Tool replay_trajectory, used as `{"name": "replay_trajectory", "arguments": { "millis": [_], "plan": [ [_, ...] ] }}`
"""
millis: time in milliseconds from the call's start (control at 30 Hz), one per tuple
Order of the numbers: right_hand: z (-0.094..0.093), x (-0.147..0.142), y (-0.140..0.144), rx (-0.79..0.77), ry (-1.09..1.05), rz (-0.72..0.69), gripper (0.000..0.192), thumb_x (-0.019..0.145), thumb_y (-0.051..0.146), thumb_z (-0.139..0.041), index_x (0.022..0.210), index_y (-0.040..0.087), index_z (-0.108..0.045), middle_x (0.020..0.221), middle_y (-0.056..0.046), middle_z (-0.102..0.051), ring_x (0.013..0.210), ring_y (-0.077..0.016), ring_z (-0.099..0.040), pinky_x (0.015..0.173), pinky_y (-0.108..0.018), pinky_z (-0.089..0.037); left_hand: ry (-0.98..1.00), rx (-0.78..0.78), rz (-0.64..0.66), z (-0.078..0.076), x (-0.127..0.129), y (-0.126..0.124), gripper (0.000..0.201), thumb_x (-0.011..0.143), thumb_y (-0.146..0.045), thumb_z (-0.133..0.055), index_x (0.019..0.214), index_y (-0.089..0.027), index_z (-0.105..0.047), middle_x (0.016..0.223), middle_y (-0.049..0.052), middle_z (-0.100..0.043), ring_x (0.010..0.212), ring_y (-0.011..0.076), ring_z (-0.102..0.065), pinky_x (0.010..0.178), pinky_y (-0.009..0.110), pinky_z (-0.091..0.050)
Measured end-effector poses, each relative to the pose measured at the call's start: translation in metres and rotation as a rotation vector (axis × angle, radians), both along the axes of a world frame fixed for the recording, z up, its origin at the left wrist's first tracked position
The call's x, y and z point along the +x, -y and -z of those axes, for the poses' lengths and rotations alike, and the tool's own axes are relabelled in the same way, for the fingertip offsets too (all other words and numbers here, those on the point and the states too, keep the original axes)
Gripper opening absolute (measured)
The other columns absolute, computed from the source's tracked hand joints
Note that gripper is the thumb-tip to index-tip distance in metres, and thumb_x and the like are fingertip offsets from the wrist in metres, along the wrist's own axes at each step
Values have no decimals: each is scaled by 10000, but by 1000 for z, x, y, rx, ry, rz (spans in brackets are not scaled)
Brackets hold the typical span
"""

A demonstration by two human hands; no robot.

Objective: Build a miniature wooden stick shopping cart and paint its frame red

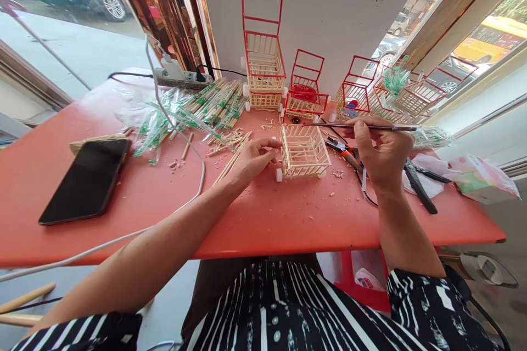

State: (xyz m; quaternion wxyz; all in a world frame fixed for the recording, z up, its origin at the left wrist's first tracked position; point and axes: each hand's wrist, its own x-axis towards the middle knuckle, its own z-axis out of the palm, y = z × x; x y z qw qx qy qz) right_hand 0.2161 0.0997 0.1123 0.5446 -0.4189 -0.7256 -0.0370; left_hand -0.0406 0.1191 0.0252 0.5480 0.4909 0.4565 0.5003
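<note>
Gripping a thin dark brush point(329, 124) between thumb and fingers, the right hand point(385, 151) is raised in the head view on the right, the brush pointing left along the far rim of a pale wooden-stick basket point(305, 160). That basket stands on white wheels near the middle of the red table point(255, 233). Bent fingers bring the left hand point(257, 158) to the basket's left side; I cannot tell whether they pinch it or only rest against it.

Beyond the basket stands a small cart point(307, 104) with red-coloured rails, and to its left a taller cart point(265, 55) with a high red handle. Another red-handled cart point(357, 96) stands to the far right. Pliers point(349, 156) with orange and black handles lie just right of the basket, partly behind the right hand. Farther right is a tool with black handles point(420, 189).

On the far left, bundled sticks point(222, 100) lie by green-printed wrappers point(150, 129). Loose sticks lie beside the left hand. Nearer, on the left, rests a black phone point(86, 181), and a white cable point(201, 167) curves between phone and left forearm.
</note>
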Motion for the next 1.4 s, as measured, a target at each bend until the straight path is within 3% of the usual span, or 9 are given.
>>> {"name": "replay_trajectory", "arguments": {
  "millis": [200, 367, 533, 600, 667, 767, 967, 1167, 1400],
  "plan": [
    [7, -7, 1, -47, 13, -96, 207, 1095, 284, -656, 1015, 261, -846, 1001, -27, -889, 851, -185, -862, 796, -319, -726, -1, -14, -4, 0, 0, 0, 242, 711, -256, -750, 930, -166, -802, 684, -5, -684, 601, 121, -626, 613, 241, -614],
    [2, -3, -1, -81, -42, -104, 203, 1072, 316, -695, 949, 225, -829, 923, -35, -870, 757, -173, -846, 708, -293, -713, 0, 3, 7, -1, 0, 1, 228, 713, -266, -754, 916, -170, -796, 704, 0, -691, 637, 141, -672, 647, 261, -633],
    [-27, 30, -4, -80, -238, -123, 183, 1008, 237, -706, 886, 222, -842, 733, -53, -807, 597, -139, -770, 558, -255, -623, 4, -9, 8, -3, 0, 0, 217, 729, -258, -742, 919, -164, -788, 663, -11, -674, 596, 127, -649, 613, 239, -604],
    [-44, 44, -8, 23, -358, -83, 127, 960, 219, -727, 875, 238, -819, 678, -35, -776, 508, -110, -708, 494, -251, -558, 1, -18, 7, -4, 1, 0, 223, 751, -256, -736, 945, -159, -792, 656, -16, -668, 585, 121, -646, 590, 221, -579],
    [-59, 55, -18, 79, -369, -38, 82, 961, 273, -720, 946, 241, -793, 719, -18, -784, 561, -122, -741, 510, -260, -559, -12, -23, 7, -6, 2, 1, 214, 774, -255, -730, 954, -159, -796, 652, -21, -658, 587, 119, -645, 580, 213, -566],
    [-71, 56, -51, -43, -311, -14, 96, 935, 294, -737, 945, 201, -761, 761, -28, -800, 598, -142, -755, 489, -264, -550, -22, -24, 3, -8, 3, 1, 190, 790, -260, -740, 943, -162, -795, 631, -30, -627, 593, 122, -631, 583, 218, -571],
    [-47, 22, -148, -511, -309, 124, 157, 1061, 192, -659, 925, 170, -733, 842, -47, -837, 631, -89, -729, 520, -192, -513, -20, -5, 2, -7, 3, 0, 194, 774, -243, -768, 946, -158, -797, 631, -37, -623, 569, 107, -593, 560, 204, -526],
    [-18, -3, -200, -612, -287, 158, 157, 1046, 195, -684, 891, 189, -705, 819, -8, -818, 623, -78, -723, 543, -155, -527, -72, 12, 32, -6, 1, -3, 169, 810, -264, -762, 948, -172, -798, 669, -35, -643, 557, 113, -620, 591, 232, -547],
    [-12, 15, -214, -507, -212, 166, 168, 1020, 232, -707, 854, 202, -717, 840, -31, -835, 658, -117, -768, 639, -209, -617, -71, 49, 62, -1, -1, -8, 132, 799, -284, -742, 868, -178, -781, 668, -19, -658, 598, 132, -635, 582, 233, -532]
  ]
}}
